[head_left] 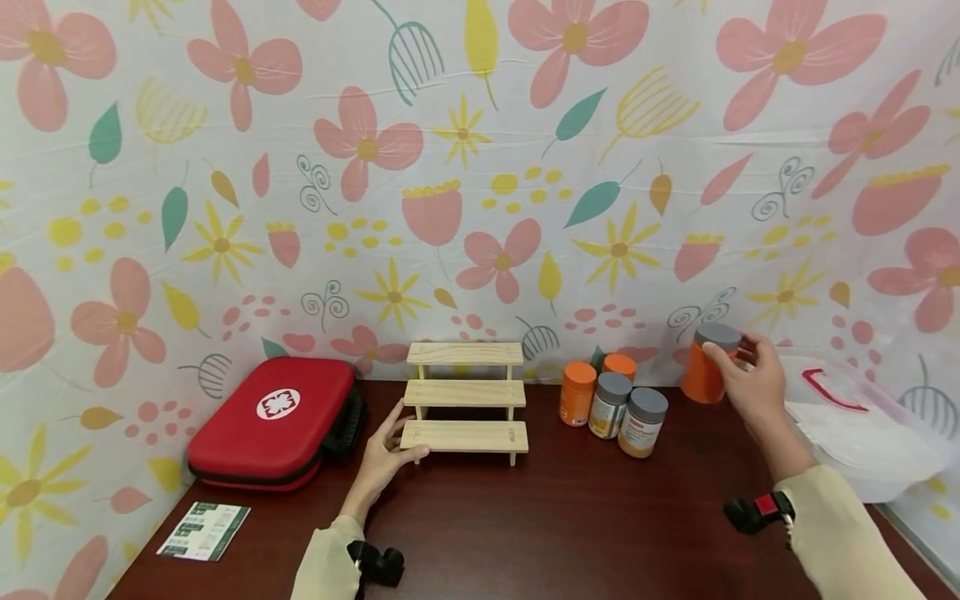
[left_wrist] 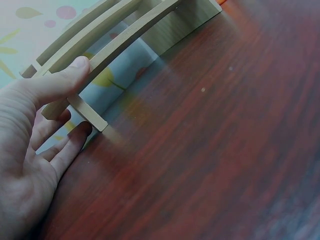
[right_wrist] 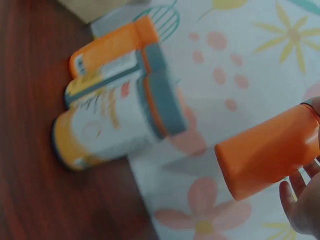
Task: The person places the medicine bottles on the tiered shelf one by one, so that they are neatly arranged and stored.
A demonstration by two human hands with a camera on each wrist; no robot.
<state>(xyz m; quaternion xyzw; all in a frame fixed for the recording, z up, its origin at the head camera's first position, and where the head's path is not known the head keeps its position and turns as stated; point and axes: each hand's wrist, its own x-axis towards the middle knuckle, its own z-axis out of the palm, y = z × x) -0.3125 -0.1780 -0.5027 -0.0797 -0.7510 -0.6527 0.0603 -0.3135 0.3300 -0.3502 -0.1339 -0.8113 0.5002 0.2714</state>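
Observation:
A three-step wooden display rack [head_left: 465, 392] stands on the table against the wall. My left hand [head_left: 380, 461] grips its left end; in the left wrist view the thumb [left_wrist: 75, 72] lies over one step, with fingers around the end. My right hand [head_left: 753, 379] holds an orange bottle with a grey lid [head_left: 703, 375] near the back right. In the right wrist view this orange bottle [right_wrist: 272, 152] hangs tilted, its base off the table. Several bottles stand between rack and right hand: orange-lidded ones [head_left: 577, 393] and grey-lidded ones [head_left: 642, 423].
A red first-aid case [head_left: 273, 417] with a white emblem lies at the left. In front of it is a white-and-green printed card or packet [head_left: 204, 531]. A translucent plastic box [head_left: 862, 425] with a red handle stands at the far right. Floral cloth [head_left: 480, 183] covers the wall behind.

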